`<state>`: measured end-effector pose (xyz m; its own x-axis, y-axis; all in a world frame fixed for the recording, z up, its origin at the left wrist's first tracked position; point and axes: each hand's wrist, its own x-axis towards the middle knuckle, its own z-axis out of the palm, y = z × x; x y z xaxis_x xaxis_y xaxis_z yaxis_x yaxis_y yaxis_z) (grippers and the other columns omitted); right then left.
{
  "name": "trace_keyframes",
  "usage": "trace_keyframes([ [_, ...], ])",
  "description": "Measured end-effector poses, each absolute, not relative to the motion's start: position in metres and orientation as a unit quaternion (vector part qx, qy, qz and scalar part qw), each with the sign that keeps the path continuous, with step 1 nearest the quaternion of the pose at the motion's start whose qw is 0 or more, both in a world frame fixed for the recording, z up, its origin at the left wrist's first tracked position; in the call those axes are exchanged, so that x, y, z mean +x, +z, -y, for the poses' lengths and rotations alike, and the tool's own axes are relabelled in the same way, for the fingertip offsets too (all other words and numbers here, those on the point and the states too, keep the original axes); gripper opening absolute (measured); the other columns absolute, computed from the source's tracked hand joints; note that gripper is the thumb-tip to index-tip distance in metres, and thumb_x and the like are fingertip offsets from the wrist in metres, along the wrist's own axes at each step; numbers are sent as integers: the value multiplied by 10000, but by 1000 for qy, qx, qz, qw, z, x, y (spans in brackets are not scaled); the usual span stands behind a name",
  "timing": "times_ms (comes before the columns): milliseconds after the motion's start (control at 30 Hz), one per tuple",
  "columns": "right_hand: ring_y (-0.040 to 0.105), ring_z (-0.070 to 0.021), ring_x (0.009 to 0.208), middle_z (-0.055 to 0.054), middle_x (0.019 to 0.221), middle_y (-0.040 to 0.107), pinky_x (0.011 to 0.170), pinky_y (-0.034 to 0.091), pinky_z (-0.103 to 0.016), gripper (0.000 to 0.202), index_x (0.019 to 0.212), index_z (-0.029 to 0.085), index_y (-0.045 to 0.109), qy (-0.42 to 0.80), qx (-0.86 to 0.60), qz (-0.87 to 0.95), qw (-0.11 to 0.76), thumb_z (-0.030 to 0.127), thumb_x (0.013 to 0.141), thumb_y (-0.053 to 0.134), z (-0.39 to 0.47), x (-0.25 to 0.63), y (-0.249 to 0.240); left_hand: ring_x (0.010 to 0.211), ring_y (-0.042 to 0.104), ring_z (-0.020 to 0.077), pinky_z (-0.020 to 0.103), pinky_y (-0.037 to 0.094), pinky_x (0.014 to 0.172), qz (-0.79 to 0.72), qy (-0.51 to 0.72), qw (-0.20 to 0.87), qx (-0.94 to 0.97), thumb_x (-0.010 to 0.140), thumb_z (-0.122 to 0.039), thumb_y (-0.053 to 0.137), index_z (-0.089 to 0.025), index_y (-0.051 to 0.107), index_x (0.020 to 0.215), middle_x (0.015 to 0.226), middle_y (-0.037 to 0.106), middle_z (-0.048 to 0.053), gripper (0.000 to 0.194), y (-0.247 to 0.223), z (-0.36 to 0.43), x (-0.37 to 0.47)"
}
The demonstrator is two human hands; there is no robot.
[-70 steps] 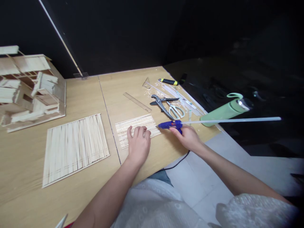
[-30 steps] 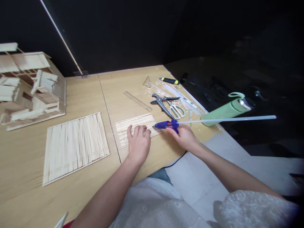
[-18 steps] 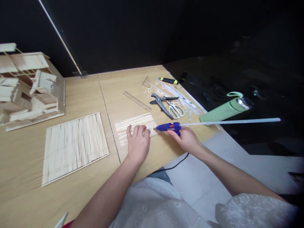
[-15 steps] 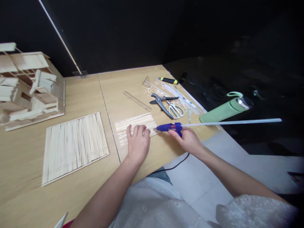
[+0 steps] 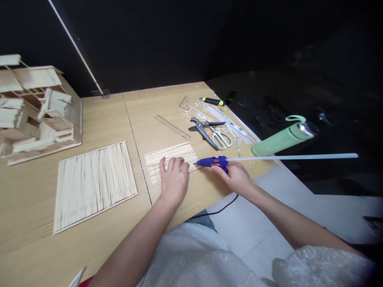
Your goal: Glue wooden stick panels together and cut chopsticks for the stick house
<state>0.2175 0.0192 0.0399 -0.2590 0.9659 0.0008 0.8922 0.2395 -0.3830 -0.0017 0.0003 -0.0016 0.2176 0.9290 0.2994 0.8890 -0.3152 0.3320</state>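
Observation:
A small panel of thin wooden sticks (image 5: pixel 155 163) lies flat on the table, its sticks side by side. My left hand (image 5: pixel 174 179) rests on its near part with the fingers apart and slightly bent, gripping nothing. My right hand (image 5: pixel 237 177) is wrapped round the handle of a blue hot glue gun (image 5: pixel 211 161). The gun's nozzle is at the panel's right end; whether it touches cannot be made out. From the back of the gun a long translucent glue stick (image 5: pixel 293 157) sticks out to the right.
Left of the panel lies a larger stick panel (image 5: pixel 95 185), with a wooden model house (image 5: pixel 38 115) behind it. Beyond my hands are a ruler (image 5: pixel 172 127), pruning shears (image 5: pixel 203 133), scissors (image 5: pixel 222 139), a utility knife (image 5: pixel 212 101) and wood scraps. A green bottle (image 5: pixel 278 141) leans near the right edge.
The glue gun has tilted slightly, its rear end and glue stick dropping a little, while its nozzle stays near the panel's right end. My left hand has hardly moved.

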Motion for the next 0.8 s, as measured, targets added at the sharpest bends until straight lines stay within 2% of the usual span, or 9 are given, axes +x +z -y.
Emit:
trace_keyframes([
  [100,712,-282,978,-85,1035,764,819,547,-364,389,1086,218,749,149,-584,788,125,452,955,467,-19,218,40,1084,550,246,566,223,1118,-584,226,44,778,916,-175,499,-216,650,970,1124,658,90,166,-1,0,-1],
  [267,720,-288,939,-94,1004,768,798,553,-363,396,1058,211,763,148,-595,781,121,457,949,472,-17,220,41,1082,548,250,566,231,1112,-584,227,45,778,916,-182,498,-212,651,955,1123,658,93,161,-1,0,-1],
  [533,724,-259,942,-60,1016,770,810,553,-337,371,1108,228,748,209,-590,765,150,449,940,503,-13,222,47,1080,554,245,562,229,1112,-586,224,47,778,919,-175,497,-215,643,960,1117,662,83,157,0,0,-1],
  [800,718,-277,971,-78,1018,769,825,541,-354,407,1082,210,753,200,-601,763,129,486,939,490,-8,222,43,1078,553,250,566,234,1109,-586,227,49,777,920,-174,487,-219,645,969,1117,662,88,172,0,0,-1],
])
